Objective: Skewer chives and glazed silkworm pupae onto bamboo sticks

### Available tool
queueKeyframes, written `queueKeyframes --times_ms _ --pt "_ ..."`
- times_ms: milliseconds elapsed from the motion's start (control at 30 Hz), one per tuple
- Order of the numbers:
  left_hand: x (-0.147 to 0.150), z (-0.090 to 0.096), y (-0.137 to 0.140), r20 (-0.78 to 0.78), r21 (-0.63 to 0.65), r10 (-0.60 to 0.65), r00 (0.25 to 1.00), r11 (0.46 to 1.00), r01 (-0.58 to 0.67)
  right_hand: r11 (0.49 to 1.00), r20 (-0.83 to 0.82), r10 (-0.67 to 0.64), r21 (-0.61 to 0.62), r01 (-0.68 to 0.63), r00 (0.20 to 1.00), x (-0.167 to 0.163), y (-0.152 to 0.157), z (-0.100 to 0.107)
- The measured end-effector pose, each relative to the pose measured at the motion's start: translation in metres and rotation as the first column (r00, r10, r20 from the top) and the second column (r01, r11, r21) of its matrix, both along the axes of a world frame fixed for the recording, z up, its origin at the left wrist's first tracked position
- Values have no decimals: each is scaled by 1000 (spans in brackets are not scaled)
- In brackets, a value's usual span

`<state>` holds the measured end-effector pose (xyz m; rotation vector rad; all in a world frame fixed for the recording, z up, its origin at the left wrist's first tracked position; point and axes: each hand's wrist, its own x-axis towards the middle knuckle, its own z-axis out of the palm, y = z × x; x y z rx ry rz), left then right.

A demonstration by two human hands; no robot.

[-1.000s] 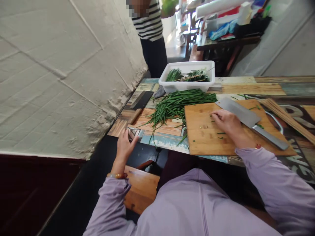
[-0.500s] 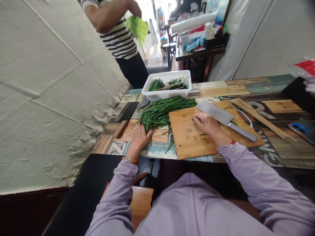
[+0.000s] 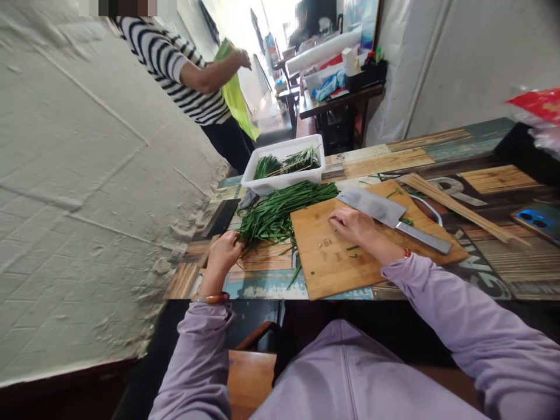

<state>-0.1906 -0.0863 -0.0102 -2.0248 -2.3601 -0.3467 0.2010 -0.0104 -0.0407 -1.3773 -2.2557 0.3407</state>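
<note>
A pile of long green garlic chives (image 3: 284, 207) lies on the table, its left ends beside my left hand (image 3: 224, 252). That hand is closed with curled fingers, and whatever it may hold is hidden. On the wooden cutting board (image 3: 326, 256) rests my right hand (image 3: 353, 226), fingertips pinched together. Anything between them is too small to make out. Just beyond the right hand a cleaver (image 3: 378, 209) lies flat on the board, its handle toward the right. Short green scraps are scattered on the board.
Behind the chives stands a white plastic tub (image 3: 282, 182) with more bundled greens. A dark-bladed knife (image 3: 221, 219) lies near the left wall. Thin wooden sticks (image 3: 459, 207) and a phone (image 3: 536, 220) are at right. A person in a striped shirt (image 3: 192, 87) handles a yellow-green bag (image 3: 238, 105).
My left hand has slid left off the chive ends, and its fingers have curled from flat to closed. The right hand stays on the board. The other person's bag now hangs lower.
</note>
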Motion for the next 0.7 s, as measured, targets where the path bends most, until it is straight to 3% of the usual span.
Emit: queueKeyframes --times_ms 167,267,500,700 --pt "31 21 19 -62 234 49 997 972 -34 995 -14 82 -54 -82 997 4 7 3" --pt "70 25 41 -41 332 -37 998 942 49 989 -48 126 -74 -129 991 9 9 5" --pt "157 9 91 11 253 -278 961 930 266 977 -70 210 -17 -212 975 14 6 2" --pt "168 -10 113 -72 217 -263 962 937 273 973 -28 221 -58 -222 975 12 5 5"
